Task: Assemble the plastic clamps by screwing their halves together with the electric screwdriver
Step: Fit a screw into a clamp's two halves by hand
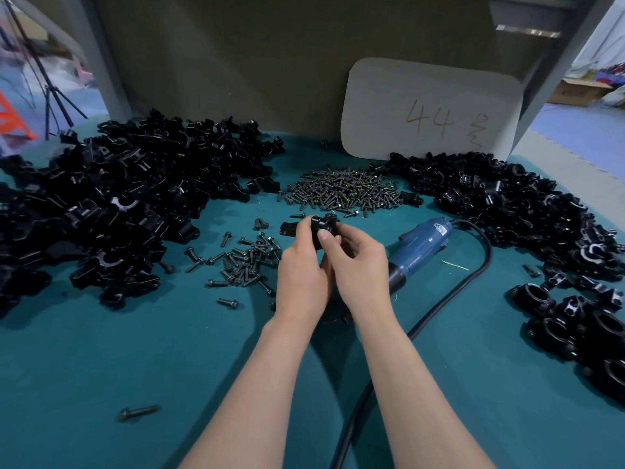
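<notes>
Both grips closed on a plastic clamp [324,225], the left hand [301,265] and right hand [359,262] hold its halves together above the surface [135,350], screws [247,262] just left of the grip and the electric screwdriver [419,248] just right, seemingly staged for fastening.

clamp halves [111,198]: black | screwdriver [419,252]: blue | table [101,350]: teal
</notes>
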Demonstrator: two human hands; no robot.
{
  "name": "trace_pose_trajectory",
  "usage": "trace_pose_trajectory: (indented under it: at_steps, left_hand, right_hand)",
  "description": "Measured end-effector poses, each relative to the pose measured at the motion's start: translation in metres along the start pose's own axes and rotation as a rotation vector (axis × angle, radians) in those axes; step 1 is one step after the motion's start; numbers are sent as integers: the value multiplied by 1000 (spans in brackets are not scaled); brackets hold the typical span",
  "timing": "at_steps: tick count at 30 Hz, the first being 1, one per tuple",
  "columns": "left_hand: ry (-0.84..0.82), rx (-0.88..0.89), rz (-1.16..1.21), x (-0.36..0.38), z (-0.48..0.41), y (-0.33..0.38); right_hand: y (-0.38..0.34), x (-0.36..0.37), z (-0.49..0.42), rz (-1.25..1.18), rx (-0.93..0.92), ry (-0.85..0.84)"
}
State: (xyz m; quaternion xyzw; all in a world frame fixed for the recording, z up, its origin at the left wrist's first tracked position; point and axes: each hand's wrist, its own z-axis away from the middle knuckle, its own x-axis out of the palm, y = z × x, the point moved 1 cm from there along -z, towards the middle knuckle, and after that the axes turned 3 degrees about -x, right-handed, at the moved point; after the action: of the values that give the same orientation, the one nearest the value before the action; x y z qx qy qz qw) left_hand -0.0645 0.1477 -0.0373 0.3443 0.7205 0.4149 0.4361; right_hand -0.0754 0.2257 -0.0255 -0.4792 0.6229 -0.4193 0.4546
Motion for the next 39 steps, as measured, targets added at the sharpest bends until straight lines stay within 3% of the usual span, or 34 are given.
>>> trace_pose_trajectory:
  at_steps: [22, 36, 39]
  left_hand:
    - [42, -23, -77, -4, 0, 1]
    - [75, -14, -9, -3, -1, -2]
    - [133, -61, 140, -10, -6, -2]
  right_hand:
    - [1, -1, 1, 36, 31, -12]
    - [-4, -1, 3, 23, 50, -10]
    - [-6, 1, 4, 23, 24, 12]
